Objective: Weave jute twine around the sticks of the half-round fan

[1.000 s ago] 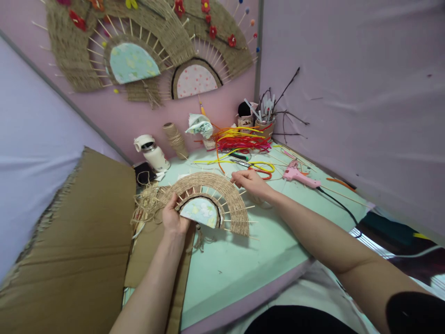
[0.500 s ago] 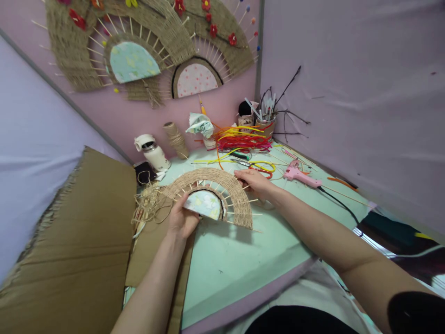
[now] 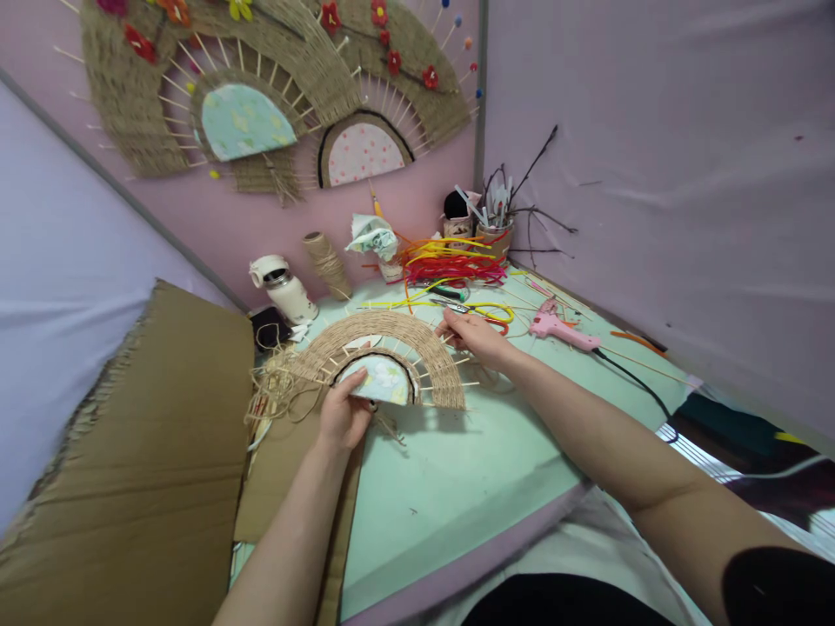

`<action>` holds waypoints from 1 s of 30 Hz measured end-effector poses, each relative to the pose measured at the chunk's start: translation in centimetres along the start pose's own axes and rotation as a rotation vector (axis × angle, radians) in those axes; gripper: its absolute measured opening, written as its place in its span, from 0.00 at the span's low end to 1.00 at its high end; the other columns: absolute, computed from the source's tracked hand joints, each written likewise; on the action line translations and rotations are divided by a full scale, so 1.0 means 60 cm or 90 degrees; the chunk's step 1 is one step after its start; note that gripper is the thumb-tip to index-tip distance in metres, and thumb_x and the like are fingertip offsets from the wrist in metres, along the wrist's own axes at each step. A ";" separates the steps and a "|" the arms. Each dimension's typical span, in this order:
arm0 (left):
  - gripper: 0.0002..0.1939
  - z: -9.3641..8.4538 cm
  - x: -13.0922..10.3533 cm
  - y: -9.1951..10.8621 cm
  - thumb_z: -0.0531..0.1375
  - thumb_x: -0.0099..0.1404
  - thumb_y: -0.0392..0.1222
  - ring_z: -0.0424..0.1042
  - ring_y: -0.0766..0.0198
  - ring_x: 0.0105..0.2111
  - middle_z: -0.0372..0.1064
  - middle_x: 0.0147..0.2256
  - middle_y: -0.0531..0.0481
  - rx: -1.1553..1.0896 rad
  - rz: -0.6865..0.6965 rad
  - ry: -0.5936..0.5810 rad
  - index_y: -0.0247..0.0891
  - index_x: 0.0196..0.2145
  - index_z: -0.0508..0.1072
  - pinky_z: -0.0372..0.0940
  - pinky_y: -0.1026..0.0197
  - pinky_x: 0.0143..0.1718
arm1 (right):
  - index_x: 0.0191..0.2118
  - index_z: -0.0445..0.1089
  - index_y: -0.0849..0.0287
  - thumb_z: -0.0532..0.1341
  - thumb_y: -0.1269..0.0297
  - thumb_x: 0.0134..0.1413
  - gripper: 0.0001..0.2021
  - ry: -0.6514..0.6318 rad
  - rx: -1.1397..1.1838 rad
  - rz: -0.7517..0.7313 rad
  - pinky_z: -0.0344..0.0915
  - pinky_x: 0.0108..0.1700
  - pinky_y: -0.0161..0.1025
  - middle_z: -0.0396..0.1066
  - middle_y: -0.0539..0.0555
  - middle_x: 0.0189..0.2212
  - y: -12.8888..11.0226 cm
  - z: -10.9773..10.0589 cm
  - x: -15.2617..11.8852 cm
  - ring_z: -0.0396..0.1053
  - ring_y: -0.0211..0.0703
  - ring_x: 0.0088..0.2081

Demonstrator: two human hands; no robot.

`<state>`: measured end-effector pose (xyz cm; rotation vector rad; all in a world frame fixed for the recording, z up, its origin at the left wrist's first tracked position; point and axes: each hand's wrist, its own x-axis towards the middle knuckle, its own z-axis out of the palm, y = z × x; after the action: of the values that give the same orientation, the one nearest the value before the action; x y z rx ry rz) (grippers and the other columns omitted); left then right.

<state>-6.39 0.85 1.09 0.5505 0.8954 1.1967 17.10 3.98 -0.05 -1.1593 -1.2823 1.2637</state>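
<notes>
A small woven twine fan [image 3: 445, 374] with thin sticks poking out past its rim is held up over the table. Its half-round centre [image 3: 384, 380] is covered in pale blue floral cloth with a black border. My left hand [image 3: 345, 413] grips this centre from below, thumb on the front and fingers hidden behind. At the upper right of the rim, my right hand [image 3: 473, 335] is closed with its fingertips on the edge; whether twine is also pinched there I cannot tell. Loose twine [image 3: 499, 380] lies beneath the right wrist.
Yellow-handled scissors [image 3: 492, 311], a pink glue gun [image 3: 564, 330] and red and yellow pipe cleaners [image 3: 453, 263] lie behind. A white flask [image 3: 290, 296] and a twine spool [image 3: 326, 265] stand back left. Cardboard [image 3: 143, 452] rises at left; larger fans [image 3: 130, 113] hang on the wall.
The fan has tilted and shifted slightly left, and twine ends now show below its centre. My left thumb lies further over the cloth. My right hand stays by the rim.
</notes>
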 end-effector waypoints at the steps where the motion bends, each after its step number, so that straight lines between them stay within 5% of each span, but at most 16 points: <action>1: 0.08 0.000 0.000 -0.001 0.63 0.50 0.32 0.72 0.66 0.22 0.74 0.26 0.48 0.000 0.010 0.006 0.32 0.31 0.75 0.65 0.68 0.19 | 0.27 0.72 0.62 0.51 0.38 0.52 0.28 0.023 -0.044 -0.019 0.44 0.22 0.34 0.55 0.46 0.15 -0.001 -0.001 -0.001 0.48 0.32 0.18; 6: 0.09 -0.001 0.002 -0.006 0.65 0.48 0.33 0.72 0.66 0.26 0.75 0.29 0.49 0.007 0.050 0.009 0.33 0.30 0.75 0.67 0.67 0.25 | 0.27 0.72 0.61 0.53 0.46 0.56 0.23 0.149 -0.239 -0.168 0.51 0.27 0.35 0.61 0.48 0.19 -0.005 -0.002 -0.010 0.56 0.36 0.23; 11: 0.09 -0.001 0.003 -0.010 0.67 0.47 0.34 0.72 0.67 0.25 0.75 0.28 0.50 -0.007 0.078 0.025 0.33 0.29 0.76 0.65 0.68 0.23 | 0.26 0.68 0.60 0.56 0.54 0.55 0.15 0.190 -0.276 -0.235 0.53 0.29 0.35 0.62 0.48 0.21 -0.003 0.002 -0.010 0.57 0.36 0.24; 25: 0.15 0.003 0.002 0.002 0.61 0.53 0.33 0.74 0.64 0.31 0.76 0.33 0.49 -0.069 0.109 0.032 0.36 0.40 0.75 0.68 0.65 0.33 | 0.27 0.66 0.58 0.58 0.54 0.51 0.12 0.139 -0.165 -0.197 0.56 0.30 0.35 0.62 0.49 0.22 -0.008 0.002 -0.009 0.58 0.38 0.26; 30: 0.16 -0.001 0.003 0.006 0.61 0.54 0.34 0.73 0.65 0.28 0.75 0.32 0.49 -0.068 0.098 0.032 0.36 0.42 0.74 0.63 0.67 0.23 | 0.32 0.70 0.58 0.57 0.54 0.52 0.12 0.092 -0.092 -0.147 0.58 0.31 0.34 0.62 0.48 0.22 -0.005 -0.001 -0.003 0.59 0.37 0.27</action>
<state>-6.61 1.14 1.24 0.5119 0.8377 1.3945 17.20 3.80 0.25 -1.1447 -1.3734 0.9155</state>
